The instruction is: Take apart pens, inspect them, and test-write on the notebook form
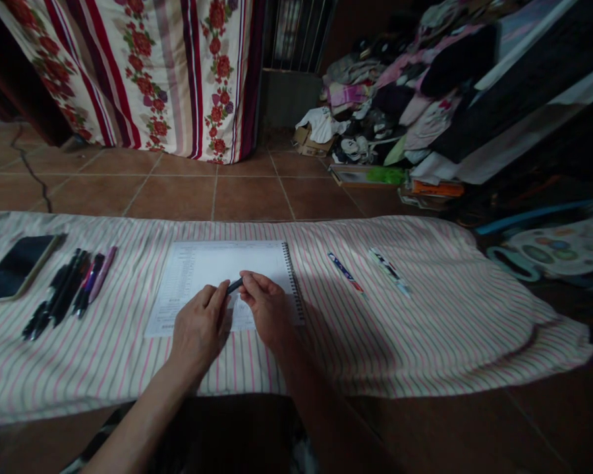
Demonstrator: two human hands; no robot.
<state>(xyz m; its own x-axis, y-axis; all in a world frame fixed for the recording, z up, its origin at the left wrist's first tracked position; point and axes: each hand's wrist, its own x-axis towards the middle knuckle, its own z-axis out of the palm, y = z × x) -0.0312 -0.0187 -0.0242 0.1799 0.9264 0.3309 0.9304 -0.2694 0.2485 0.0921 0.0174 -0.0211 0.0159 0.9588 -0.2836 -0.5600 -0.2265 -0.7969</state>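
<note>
A dark pen [234, 286] is held between my two hands, over a white spiral notebook [227, 260]. My left hand [201, 322] grips one end of it, fingers closed. At the other end, the fingertips of my right hand [267, 306] pinch the pen. The notebook's wire binding runs down its right side, and printed text shows along its left part. Both hands cover some of the lower page. To the right on the striped cloth lie a blue and red pen [344, 272] and a whitish patterned pen [390, 271].
The striped cloth [449, 316] covers a low table. At its left lie a smartphone [17, 266] and several pens [69, 286]. Beyond is a tiled floor [178, 191] with a floral curtain [143, 72]. Piled clothes [400, 99] stand at the back right.
</note>
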